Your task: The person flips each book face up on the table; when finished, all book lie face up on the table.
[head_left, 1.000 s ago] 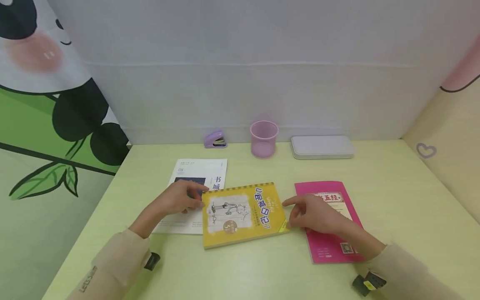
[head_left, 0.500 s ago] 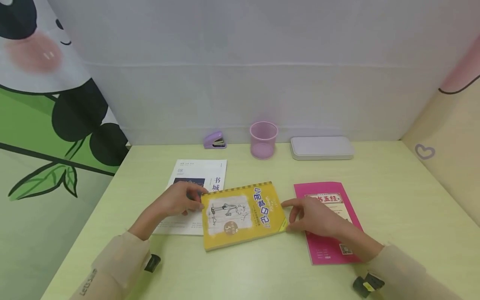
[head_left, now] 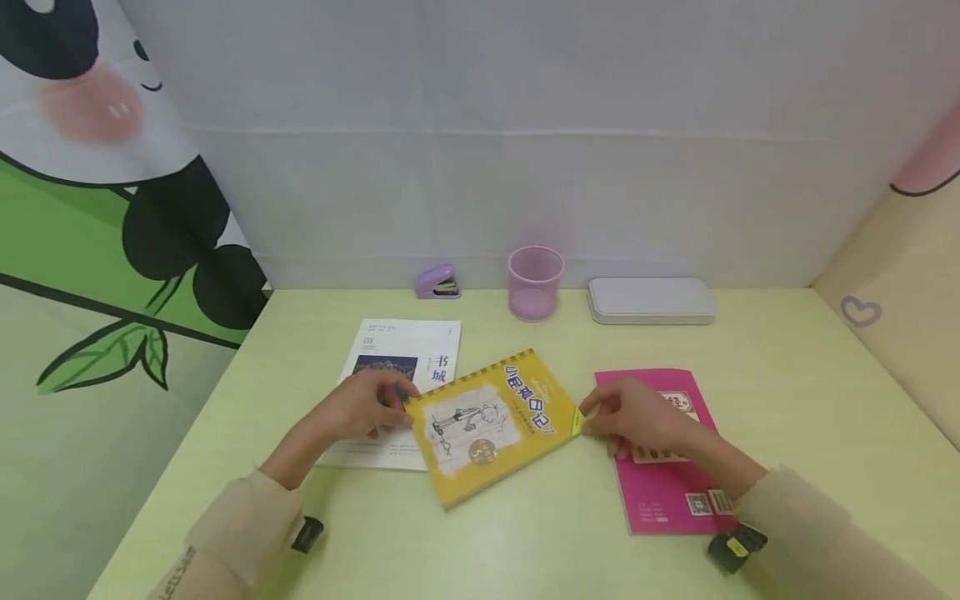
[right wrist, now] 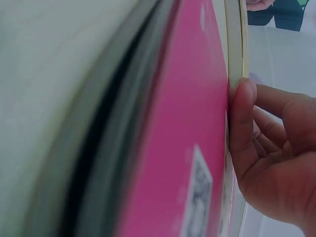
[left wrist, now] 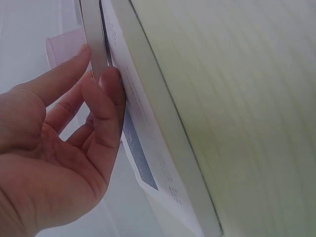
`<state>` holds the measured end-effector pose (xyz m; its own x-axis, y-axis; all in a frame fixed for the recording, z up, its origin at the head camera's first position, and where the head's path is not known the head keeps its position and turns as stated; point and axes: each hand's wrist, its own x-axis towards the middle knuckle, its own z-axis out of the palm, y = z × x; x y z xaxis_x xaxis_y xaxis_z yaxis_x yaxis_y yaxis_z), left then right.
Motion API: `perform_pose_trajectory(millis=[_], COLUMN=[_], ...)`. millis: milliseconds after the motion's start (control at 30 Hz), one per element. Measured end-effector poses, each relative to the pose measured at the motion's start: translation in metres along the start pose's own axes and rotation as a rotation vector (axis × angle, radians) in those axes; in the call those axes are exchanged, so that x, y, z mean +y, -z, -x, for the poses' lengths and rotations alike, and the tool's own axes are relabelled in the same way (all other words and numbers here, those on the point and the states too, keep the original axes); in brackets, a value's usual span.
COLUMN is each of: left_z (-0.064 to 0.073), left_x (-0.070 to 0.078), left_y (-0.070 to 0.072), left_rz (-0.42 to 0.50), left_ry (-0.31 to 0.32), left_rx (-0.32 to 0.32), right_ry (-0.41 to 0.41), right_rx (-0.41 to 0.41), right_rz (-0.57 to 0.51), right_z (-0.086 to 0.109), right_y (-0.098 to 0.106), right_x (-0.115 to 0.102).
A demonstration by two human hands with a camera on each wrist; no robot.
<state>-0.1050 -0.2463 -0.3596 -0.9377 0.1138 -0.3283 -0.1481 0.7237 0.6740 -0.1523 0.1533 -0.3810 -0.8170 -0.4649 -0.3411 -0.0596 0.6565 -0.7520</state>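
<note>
A yellow book (head_left: 487,433) with a cartoon cover lies turned between both hands, its right corner higher than its lower left one in the head view. My left hand (head_left: 371,404) pinches its left corner; up close, the left wrist view has the book's page edge (left wrist: 95,29) between fingers and thumb. At the right corner, my right hand (head_left: 637,412) pinches the book between thumb and fingers. Beneath the left hand is a white magazine (head_left: 405,337), partly covered by the yellow book. The right hand hovers over a pink book (head_left: 648,496), hiding part of its cover.
Along the back of the pale table (head_left: 525,550) stand a purple stapler (head_left: 437,283), a pink cup (head_left: 534,287) and a light, flat case (head_left: 651,300). A white cloth backdrop (head_left: 487,183) rises behind them.
The yellow book has turned counterclockwise in the head view, its right end swinging up and away. My right hand has moved farther back with that corner; the left hand stays at its corner.
</note>
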Motion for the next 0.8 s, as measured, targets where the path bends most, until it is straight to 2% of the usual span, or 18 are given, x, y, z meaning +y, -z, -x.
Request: perform_pose_trajectory(millis=[533,800], left_z=[0.005,0.012], left_x=[-0.004,-0.004], left_y=[-0.001,0.001], left_rz=[0.018,0.012], left_ry=[0.028,0.010], left_rx=[-0.022,-0.068], right_ry=[-0.017,-0.032], right_rx=[0.006,-0.055], right_rz=[-0.058,-0.040], right_z=[-0.012,-0.016], right_y=[0.008,0.014], right_x=[0.000,-0.006])
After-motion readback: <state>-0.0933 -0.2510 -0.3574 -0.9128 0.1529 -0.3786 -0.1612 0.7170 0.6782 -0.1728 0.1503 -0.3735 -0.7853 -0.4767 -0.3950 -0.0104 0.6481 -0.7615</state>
